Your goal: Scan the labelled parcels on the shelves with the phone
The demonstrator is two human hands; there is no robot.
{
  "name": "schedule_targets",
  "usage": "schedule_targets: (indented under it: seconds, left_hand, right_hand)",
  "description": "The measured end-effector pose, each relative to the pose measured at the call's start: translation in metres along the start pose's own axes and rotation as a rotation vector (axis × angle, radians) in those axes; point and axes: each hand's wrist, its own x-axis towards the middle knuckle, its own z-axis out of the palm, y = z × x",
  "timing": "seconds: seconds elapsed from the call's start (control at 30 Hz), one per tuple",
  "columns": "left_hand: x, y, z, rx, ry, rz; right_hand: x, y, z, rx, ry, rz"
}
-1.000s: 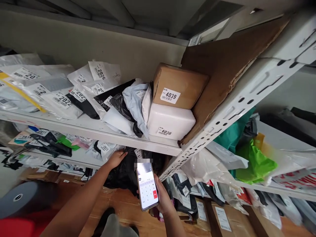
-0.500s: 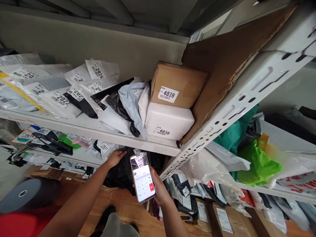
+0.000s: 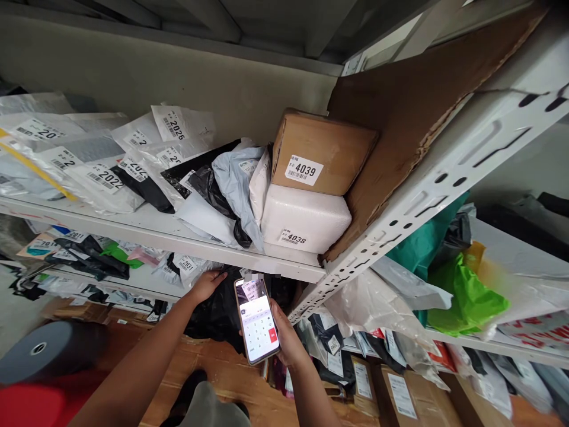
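Note:
My right hand [image 3: 287, 338] is closed around a smartphone [image 3: 256, 323], its lit screen facing up with a number keypad and a camera picture of a label at the top. Just left of the phone, my left hand [image 3: 207, 288] grips the upper edge of a black plastic parcel [image 3: 208, 320] below the shelf; some of its fingers are hidden by the dark plastic. A white label [image 3: 245, 273] on the parcel shows behind the phone's top edge.
Above my hands runs a white shelf [image 3: 213, 252] with a cardboard box [image 3: 322, 151] on a white box [image 3: 306, 219], and several labelled mailing bags. A perforated post [image 3: 400, 219] stands right. A grey roll [image 3: 48, 350] lies at lower left.
Hardly anything differs. The view has shifted very slightly; both hands keep their places, with the phone and the black parcel still held.

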Motion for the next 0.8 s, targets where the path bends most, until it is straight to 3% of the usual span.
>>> schedule_targets:
  seconds: [0.53,0.8]
  left_hand:
    - [0.0,0.001,0.0,0.015,0.013,0.025]
    - [-0.001,0.003,0.001,-0.002,0.034,0.052]
  right_hand:
    - [-0.001,0.0,-0.002,0.033,-0.029,-0.004]
    - [-0.014,-0.008,0.006,0.2,-0.152,-0.001]
